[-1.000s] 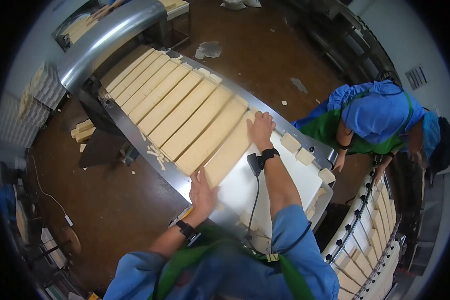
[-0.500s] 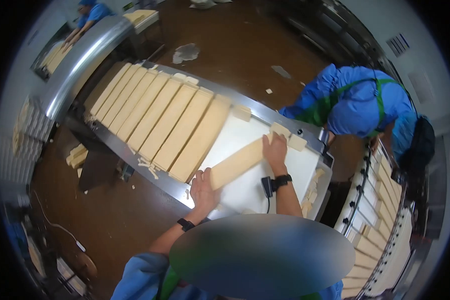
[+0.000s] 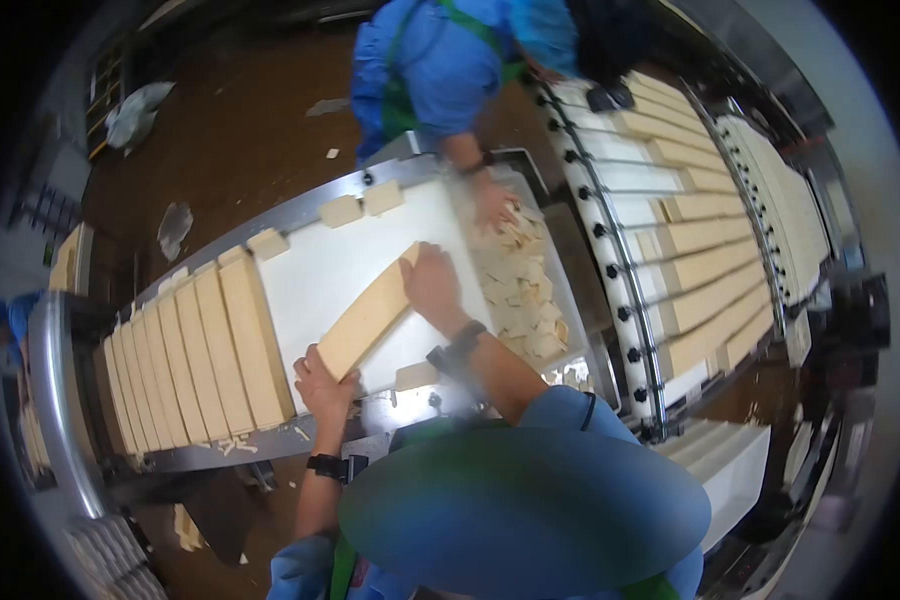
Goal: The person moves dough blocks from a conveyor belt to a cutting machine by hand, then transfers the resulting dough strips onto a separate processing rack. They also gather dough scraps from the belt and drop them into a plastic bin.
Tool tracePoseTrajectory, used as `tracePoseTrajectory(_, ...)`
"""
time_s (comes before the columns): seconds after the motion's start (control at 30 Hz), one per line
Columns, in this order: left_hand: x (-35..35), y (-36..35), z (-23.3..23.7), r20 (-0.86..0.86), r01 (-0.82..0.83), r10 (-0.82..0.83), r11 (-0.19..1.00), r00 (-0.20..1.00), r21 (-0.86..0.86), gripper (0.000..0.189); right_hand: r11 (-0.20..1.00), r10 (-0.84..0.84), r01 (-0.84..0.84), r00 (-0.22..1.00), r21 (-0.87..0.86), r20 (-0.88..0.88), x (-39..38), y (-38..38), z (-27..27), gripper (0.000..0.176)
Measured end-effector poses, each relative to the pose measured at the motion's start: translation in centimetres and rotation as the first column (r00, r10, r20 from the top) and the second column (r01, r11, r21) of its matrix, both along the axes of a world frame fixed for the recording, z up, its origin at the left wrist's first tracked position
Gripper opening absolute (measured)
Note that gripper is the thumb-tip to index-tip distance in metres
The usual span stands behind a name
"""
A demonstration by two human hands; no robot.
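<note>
A long, pale yellow slab [image 3: 368, 318] lies slantwise over the white belt [image 3: 315, 275], held at both ends. My left hand [image 3: 325, 388] grips its near end, the fingers and thumb bent around the edge. At the far end, my right hand [image 3: 433, 288] is closed on the slab, its fingertips partly hidden. To the left, a row of similar slabs [image 3: 205, 345] lies side by side on the conveyor. Small cut pieces [image 3: 342, 211] sit along the belt's far edge, and another piece [image 3: 416, 376] rests near my side.
A co-worker in blue [image 3: 440, 70] leans in from across, one hand [image 3: 492, 203] in a tray of scraps [image 3: 535, 320] at the belt's end. On the right, a second conveyor [image 3: 638, 270] with metal bars carries more slabs. A white bin [image 3: 720, 470] stands at the lower right.
My view has swung to the right. Both hands still hold the slab. The co-worker's hand has moved from beside the second conveyor into the scraps.
</note>
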State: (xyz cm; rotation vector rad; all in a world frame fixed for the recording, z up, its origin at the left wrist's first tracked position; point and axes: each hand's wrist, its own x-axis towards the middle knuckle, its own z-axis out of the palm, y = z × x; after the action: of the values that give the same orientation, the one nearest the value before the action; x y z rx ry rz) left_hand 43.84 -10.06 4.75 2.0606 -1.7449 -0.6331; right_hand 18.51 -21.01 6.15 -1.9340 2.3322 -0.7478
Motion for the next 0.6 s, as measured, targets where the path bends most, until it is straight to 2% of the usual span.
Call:
tracePoseTrajectory(0.07, -1.5, 0.8, 0.6, 0.014, 0.046, -0.046, 0.998, 0.999, -0.046, 0.089, 0.998, -0.064, 0.059, 0.986, 0.034, 0.152, -1.7, 2.5, 1.5, 0.049)
tracePoseTrajectory(0.1, -3.1, 1.5, 1.0, 0.021, 0.058, -0.056, 0.994, 0.998, -0.089, 0.088, 0.995, -0.097, 0.094, 0.982, 0.030, 0.160, -3.7, 4.4, 2.3, 0.049)
tracePoseTrajectory(0.17, -6.5, 3.0, 3.2, 0.015, 0.128, -0.127, 0.982, 0.992, -0.135, 0.085, 0.976, -0.124, 0.167, 0.953, -0.138, 0.277, -7.2, 8.3, 4.2, 0.054)
tracePoseTrajectory(0.2, -8.1, 3.6, 4.0, -0.014, 0.165, -0.170, 0.967, 0.985, -0.192, 0.086, 0.946, -0.141, 0.202, 0.961, -0.254, 0.239, -9.3, 9.5, 3.4, 0.058)
tracePoseTrajectory(0.23, -10.5, 4.3, 4.9, -0.045, 0.199, -0.217, 0.948, 0.975, -0.249, 0.086, 0.935, -0.183, 0.243, 0.955, -0.260, 0.234, -11.7, 11.3, 4.4, 0.058)
tracePoseTrajectory(0.3, -15.9, 5.9, 6.8, -0.062, 0.292, -0.327, 0.903, 0.943, -0.314, 0.086, 0.849, -0.420, 0.441, 0.898, -0.292, 0.132, -16.8, 16.1, 6.4, 0.056)
tracePoseTrajectory(0.33, -18.7, 6.8, 8.2, -0.074, 0.334, -0.386, 0.867, 0.920, -0.370, 0.086, 0.844, -0.403, 0.430, 0.903, -0.321, 0.149, -20.5, 18.5, 7.4, 0.052)
tracePoseTrajectory(0.37, -21.5, 7.9, 9.5, -0.078, 0.366, -0.423, 0.852, 0.903, -0.375, 0.086, 0.778, -0.474, 0.516, 0.857, -0.360, 0.203, -23.3, 21.1, 8.3, 0.050)
tracePoseTrajectory(0.43, -26.7, 10.2, 12.5, -0.051, 0.541, -0.593, 0.763, 0.804, -0.353, 0.084, 0.641, -0.579, 0.622, 0.776, -0.450, 0.250, -28.2, 26.6, 11.1, 0.046)
tracePoseTrajectory(0.47, -29.0, 11.6, 13.7, -0.051, 0.558, -0.612, 0.750, 0.789, -0.357, 0.084, 0.575, -0.621, 0.645, 0.744, -0.502, 0.245, -30.7, 29.3, 12.3, 0.044)
tracePoseTrajectory(0.53, -33.2, 14.6, 15.5, -0.145, 0.706, -0.789, 0.603, 0.598, -0.370, 0.085, 0.448, -0.767, 0.764, 0.595, -0.465, 0.238, -35.6, 34.7, 13.1, 0.042)
tracePoseTrajectory(0.57, -34.8, 15.8, 16.4, -0.148, 0.714, -0.796, 0.595, 0.587, -0.368, 0.085, 0.415, -0.793, 0.816, 0.541, -0.403, 0.280, -37.8, 37.1, 13.5, 0.040)
tracePoseTrajectory(0.6, -36.5, 17.2, 17.1, -0.193, 0.790, -0.849, 0.529, 0.493, -0.309, 0.084, 0.364, -0.822, 0.833, 0.498, -0.417, 0.277, -40.9, 39.6, 12.0, 0.041)
